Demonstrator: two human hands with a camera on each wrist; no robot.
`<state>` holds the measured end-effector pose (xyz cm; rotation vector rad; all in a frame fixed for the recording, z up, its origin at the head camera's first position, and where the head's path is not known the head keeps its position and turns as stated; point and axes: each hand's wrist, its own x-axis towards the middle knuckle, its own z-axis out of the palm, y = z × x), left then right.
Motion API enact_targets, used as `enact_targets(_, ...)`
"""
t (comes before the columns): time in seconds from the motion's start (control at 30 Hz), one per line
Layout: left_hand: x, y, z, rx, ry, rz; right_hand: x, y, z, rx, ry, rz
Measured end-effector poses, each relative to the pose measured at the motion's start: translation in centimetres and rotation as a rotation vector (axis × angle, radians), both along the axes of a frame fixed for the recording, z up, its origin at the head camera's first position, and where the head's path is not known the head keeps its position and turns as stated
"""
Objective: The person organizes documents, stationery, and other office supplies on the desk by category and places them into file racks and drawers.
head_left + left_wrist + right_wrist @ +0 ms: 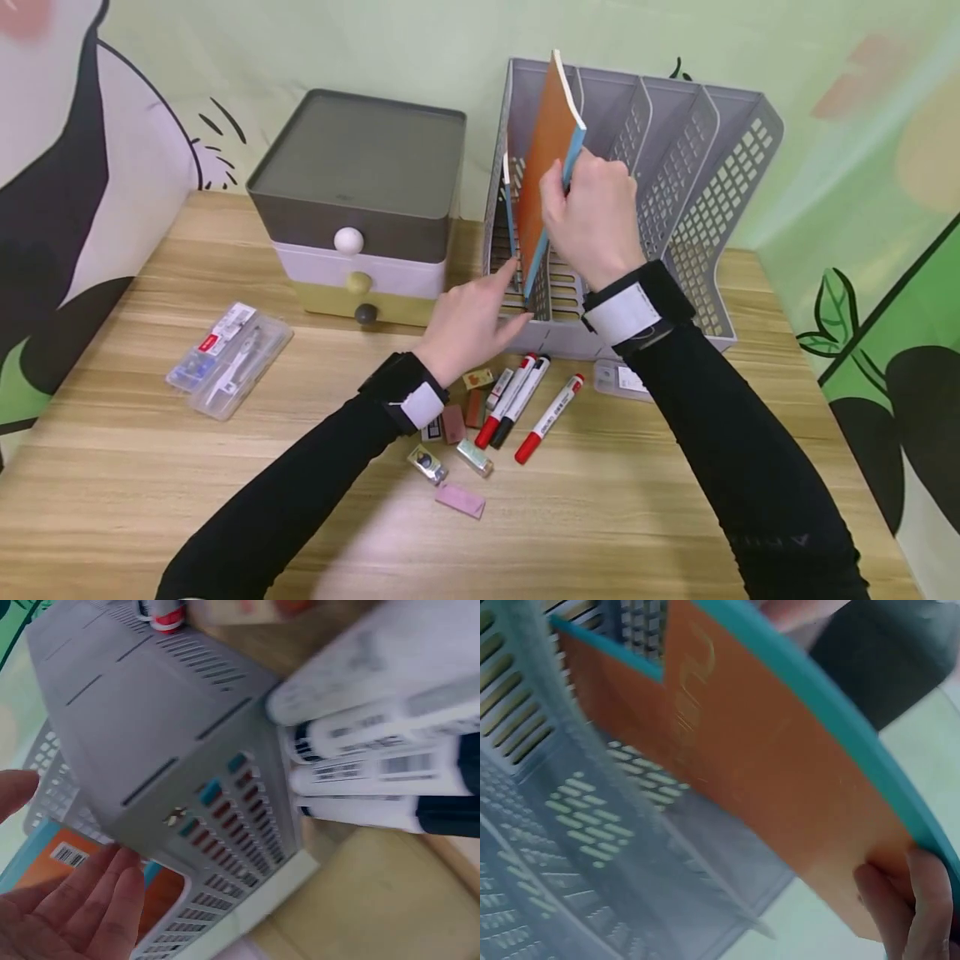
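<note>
My right hand (596, 212) pinches an orange notebook (551, 142) with a blue spine by its near edge. The notebook stands tilted, its lower end down in the left part of the grey file organizer (562, 337). Farther left in the same rack is another blue-spined notebook (509, 200), also orange in the right wrist view (607, 667). My left hand (468, 325) is at the rack's front left corner, index finger and thumb spread, fingertips close to the lower ends of the notebooks. Its fingers (112, 900) look straight in the left wrist view.
Left of the rack stands a small drawer unit (360, 158) with round knobs. Before the rack lie several markers (551, 417), erasers (460, 500) and small boxes. A clear plastic case (228, 358) lies at the left, another case (618, 379) beneath my right forearm.
</note>
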<state>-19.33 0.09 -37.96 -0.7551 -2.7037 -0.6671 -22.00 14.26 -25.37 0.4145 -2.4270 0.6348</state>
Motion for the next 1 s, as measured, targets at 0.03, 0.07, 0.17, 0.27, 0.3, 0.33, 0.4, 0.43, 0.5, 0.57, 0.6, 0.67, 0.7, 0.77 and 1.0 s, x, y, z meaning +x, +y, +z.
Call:
enact_targets(0.03, 0.0, -0.2, -0.2, -0.009, -0.003, -0.009, -0.3, 0.1, -0.2, -0.003, 0.011, -0.005)
enact_targets(0.07, 0.0, -0.4, -0.4, -0.009, -0.005, -0.020, -0.6, 0.1, -0.5, -0.005, 0.020, -0.009)
enact_targets(0.17, -0.3, -0.9, -0.8, -0.004, -0.009, -0.051, -1.6, 0.3, -1.4, 0.001, 0.023, -0.037)
enact_targets(0.27, -0.5, -1.0, -1.0, 0.013, -0.012, -0.072, -2.7, 0.3, -2.6, 0.005, -0.017, -0.069)
enact_targets(0.3, -0.5, -1.1, -1.0, 0.015, -0.011, -0.073, -3.2, 0.3, -3.0, 0.008, -0.038, -0.080)
enact_targets(0.33, -0.6, -1.1, -1.0, 0.017, -0.009, -0.074, -3.7, 0.2, -3.3, 0.010, -0.056, -0.090)
enact_targets(0.4, -0.6, -1.2, -1.1, 0.020, -0.003, -0.077, -4.5, 0.1, -4.0, 0.007, -0.095, -0.105)
enact_targets(0.43, -0.5, -1.2, -1.1, 0.019, -0.002, -0.077, -5.0, 0.0, -4.3, 0.006, -0.109, -0.112)
enact_targets(0.5, -0.5, -1.3, -1.1, 0.016, 0.004, -0.075, -5.6, -0.3, -5.0, 0.003, -0.130, -0.119)
enact_targets(0.57, -0.6, -1.3, -1.1, 0.014, 0.005, -0.073, -6.1, -0.5, -5.6, -0.005, -0.149, -0.117)
enact_targets(0.6, -0.6, -1.3, -1.1, 0.012, 0.005, -0.071, -6.3, -0.6, -5.9, -0.012, -0.155, -0.111)
enact_targets(0.67, -0.6, -1.3, -1.0, 0.010, 0.001, -0.068, -6.5, -0.9, -6.6, -0.028, -0.169, -0.095)
enact_targets(0.7, -0.6, -1.3, -0.9, 0.009, 0.000, -0.066, -6.6, -1.0, -6.9, -0.033, -0.178, -0.086)
enact_targets(0.77, -0.5, -1.3, -0.8, 0.007, -0.003, -0.062, -6.6, -1.2, -7.4, -0.042, -0.223, -0.067)
enact_targets(1.0, -0.4, -1.3, -0.7, 0.009, -0.022, -0.064, -6.0, -0.4, -8.9, -0.032, -0.507, 0.095)
